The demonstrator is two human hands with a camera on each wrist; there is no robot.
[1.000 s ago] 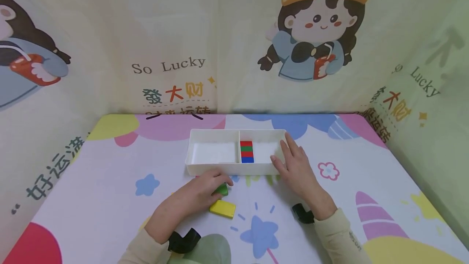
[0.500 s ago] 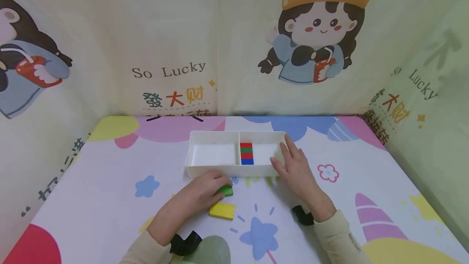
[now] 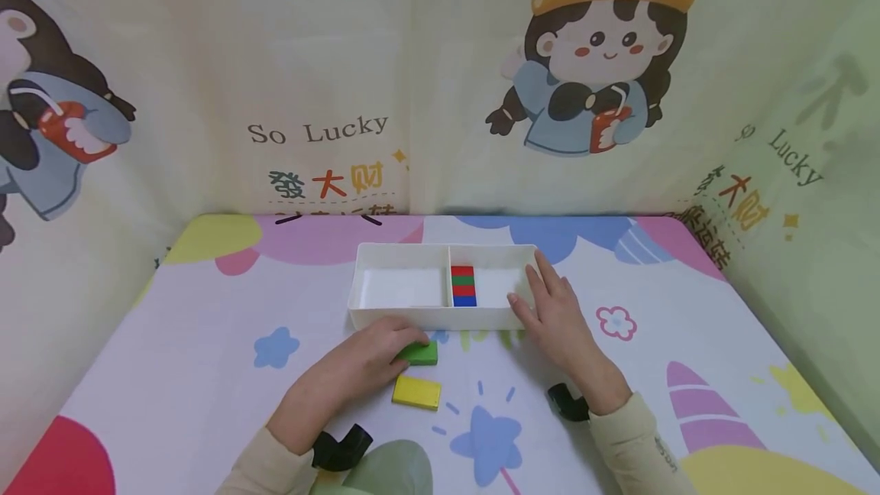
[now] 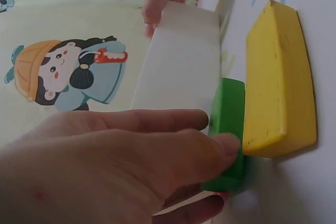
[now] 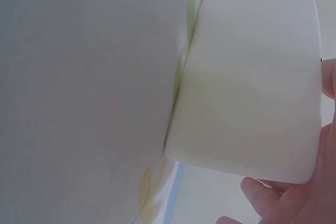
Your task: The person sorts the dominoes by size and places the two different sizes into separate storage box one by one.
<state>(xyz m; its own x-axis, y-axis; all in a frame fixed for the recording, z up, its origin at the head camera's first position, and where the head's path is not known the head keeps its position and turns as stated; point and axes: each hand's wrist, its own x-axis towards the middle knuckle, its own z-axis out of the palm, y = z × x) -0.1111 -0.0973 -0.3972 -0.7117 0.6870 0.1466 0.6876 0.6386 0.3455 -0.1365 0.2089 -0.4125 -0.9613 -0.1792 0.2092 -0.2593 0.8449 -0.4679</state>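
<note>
My left hand [image 3: 367, 357] pinches a green block [image 3: 422, 354] just in front of the white box's front wall. In the left wrist view, the thumb lies against one face of the green block [image 4: 228, 108] and the other fingers are behind it. A yellow block [image 3: 416, 393] lies on the table nearer to me. My right hand [image 3: 558, 319] holds the right end of the white two-compartment box [image 3: 402, 318]. The right wrist view shows fingers on both sides of the box's end wall [image 5: 252, 98]. A row of red, green and blue blocks [image 3: 464, 286] sits against the divider in the right compartment.
The table is covered by a printed cloth [image 3: 206, 373] with stars and flowers. A patterned curtain [image 3: 309, 59] stands behind the table and along both sides. Black straps with mounts [image 3: 341, 448] sit at both wrists.
The left hand has shifted slightly back to the left, so more of the green block shows. The right hand stays at the box's end, and the yellow block lies where it was.
</note>
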